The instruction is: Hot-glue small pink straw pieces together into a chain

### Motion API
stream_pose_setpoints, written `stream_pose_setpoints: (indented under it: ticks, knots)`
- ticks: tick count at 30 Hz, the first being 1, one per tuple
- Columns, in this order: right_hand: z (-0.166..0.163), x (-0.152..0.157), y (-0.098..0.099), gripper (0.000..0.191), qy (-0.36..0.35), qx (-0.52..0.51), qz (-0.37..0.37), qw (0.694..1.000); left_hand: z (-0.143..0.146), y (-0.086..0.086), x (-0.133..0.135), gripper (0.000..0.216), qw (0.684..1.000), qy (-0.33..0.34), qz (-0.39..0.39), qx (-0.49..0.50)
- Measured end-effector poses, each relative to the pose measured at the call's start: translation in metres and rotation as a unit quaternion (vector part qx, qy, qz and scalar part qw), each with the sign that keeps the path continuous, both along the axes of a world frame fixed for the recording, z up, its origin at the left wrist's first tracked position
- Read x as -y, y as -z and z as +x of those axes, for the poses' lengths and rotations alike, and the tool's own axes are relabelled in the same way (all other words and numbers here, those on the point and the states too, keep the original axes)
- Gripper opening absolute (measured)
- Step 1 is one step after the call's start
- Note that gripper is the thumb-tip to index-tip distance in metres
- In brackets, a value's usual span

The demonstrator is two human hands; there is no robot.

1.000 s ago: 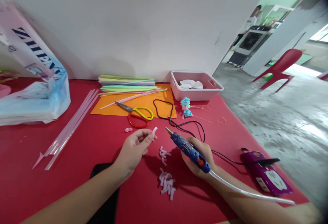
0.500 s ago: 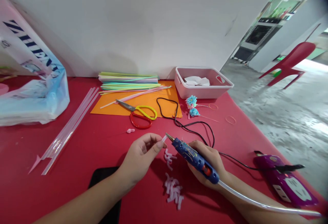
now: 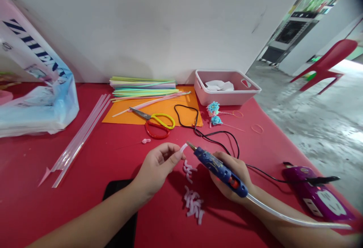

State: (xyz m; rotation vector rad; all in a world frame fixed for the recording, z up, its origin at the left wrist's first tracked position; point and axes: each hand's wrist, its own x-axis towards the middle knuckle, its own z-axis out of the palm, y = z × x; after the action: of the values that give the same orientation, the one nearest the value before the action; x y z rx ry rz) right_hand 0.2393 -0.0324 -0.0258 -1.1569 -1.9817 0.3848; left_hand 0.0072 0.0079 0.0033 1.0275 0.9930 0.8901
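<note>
Between thumb and fingertips, my left hand [image 3: 159, 166] pinches a short piece of pink pipe cleaner [image 3: 183, 148]. My right hand [image 3: 234, 174] is wrapped round a blue glue gun [image 3: 219, 168], whose metal nozzle points at the tip of that piece. Whether nozzle and piece touch, I cannot tell. A long clear glue stick [image 3: 283, 216] sticks out of the gun's back end. Below the hands lie two small groups of cut pink pipe cleaner pieces [image 3: 194, 204]. One small pink bit [image 3: 146, 141] lies by itself to the left.
Scissors [image 3: 154, 121] and a bundle of coloured pipe cleaners [image 3: 144, 89] lie on orange card [image 3: 121, 116]. A pink basket [image 3: 227, 95], blue flowers [image 3: 214, 112], a purple power strip [image 3: 317, 195], clear glue sticks [image 3: 82, 140], a plastic bag [image 3: 62, 104] and a black phone-like slab [image 3: 121, 225] surround my hands.
The glue gun's nozzle has drawn slightly right of the pink piece's tip. The piece now shows tilted a little more to the right. The whole view has shifted slightly.
</note>
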Motion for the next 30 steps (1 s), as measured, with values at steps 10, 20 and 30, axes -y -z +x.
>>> stream_pose_setpoints:
  ticks: [10,20,30]
  knots:
    - [-0.0017,-0.0009,-0.0007,0.022,-0.020,0.006,0.015,1.000,-0.0004,-0.0014,0.0006,0.030,1.000,0.003,0.002,-0.002]
    - [-0.0006,-0.0013,0.0000,0.015,-0.017,0.018,0.009,1.000,-0.0009,-0.0009,0.0014,0.031,1.000,-0.009,0.019,-0.008]
    - [-0.0009,-0.0020,-0.0003,0.018,-0.020,0.010,0.005,1.000,-0.0015,-0.0010,0.0011,0.026,0.998,-0.023,0.052,-0.039]
